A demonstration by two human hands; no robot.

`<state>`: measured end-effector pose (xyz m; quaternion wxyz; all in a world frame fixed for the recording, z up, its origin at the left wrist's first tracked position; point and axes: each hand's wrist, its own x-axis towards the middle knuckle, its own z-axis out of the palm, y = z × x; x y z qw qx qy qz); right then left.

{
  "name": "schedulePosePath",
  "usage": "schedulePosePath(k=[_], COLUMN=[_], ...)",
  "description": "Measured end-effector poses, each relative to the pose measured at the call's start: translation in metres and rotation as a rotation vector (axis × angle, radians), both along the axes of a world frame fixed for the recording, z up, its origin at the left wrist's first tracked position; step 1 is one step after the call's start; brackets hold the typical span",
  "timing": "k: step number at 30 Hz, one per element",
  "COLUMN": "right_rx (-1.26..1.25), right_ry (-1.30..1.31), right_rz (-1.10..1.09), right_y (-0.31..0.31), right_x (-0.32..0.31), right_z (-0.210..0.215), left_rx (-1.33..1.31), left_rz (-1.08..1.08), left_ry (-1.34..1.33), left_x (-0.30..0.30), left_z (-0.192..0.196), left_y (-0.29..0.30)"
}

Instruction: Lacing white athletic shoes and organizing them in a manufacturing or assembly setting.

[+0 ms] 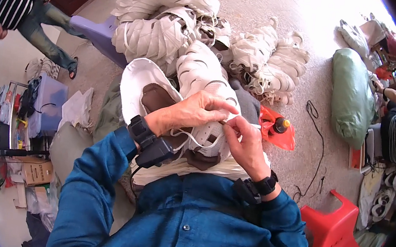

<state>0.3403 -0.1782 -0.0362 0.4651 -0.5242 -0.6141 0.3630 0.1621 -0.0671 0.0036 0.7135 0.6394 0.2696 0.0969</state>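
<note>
A white shoe upper (pixel 204 139) with a brown lining lies in front of my body, its opening toward me. My left hand (pixel 187 111) reaches across it, index finger stretched out and the other fingers bent against the upper. Close beside those fingertips, my right hand (pixel 247 141) is closed in a pinch at the lacing edge. A thin white shoelace (pixel 183 132) loops below my left hand, and the part between my fingertips is mostly hidden. To the left lies another white upper (pixel 133 79) with a brown inside. A row of nested white uppers (pixel 199 65) extends away from my hands.
Large bundles of white uppers (pixel 154 35) stand ahead, beside a purple chair (pixel 98 34). A red bag (pixel 269 117) holds a dark bottle (pixel 281 125). A red stool (pixel 332 231), a black cord (pixel 320 152) and a green sack (pixel 350 94) are at right. Two people are nearby.
</note>
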Motion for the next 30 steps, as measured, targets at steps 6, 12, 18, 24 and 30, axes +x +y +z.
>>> schedulePosePath(k=[6,12,18,24,30], right_rx=[-0.067,0.096,0.348,0.239,0.409], right_ry=[-0.061,-0.254,-0.628,-0.864,-0.788], right_rz=[-0.092,-0.086,-0.065,0.018,0.08], right_y=[0.002,0.0,-0.001,0.007,0.013], right_x=[-0.012,-0.002,-0.022,-0.023,-0.018], right_z=[0.004,0.002,0.039,0.05,0.051], left_rx=[0.282,0.276,0.124,0.144,0.216], left_rz=[0.025,0.063,0.129,0.11,0.147], left_ry=[0.044,-0.183,-0.091,-0.12,-0.088], left_x=[-0.013,0.017,0.011,0.009,0.014], left_z=[-0.007,-0.066,-0.04,-0.049,-0.042], left_y=[0.01,0.016,0.004,0.017,0.015])
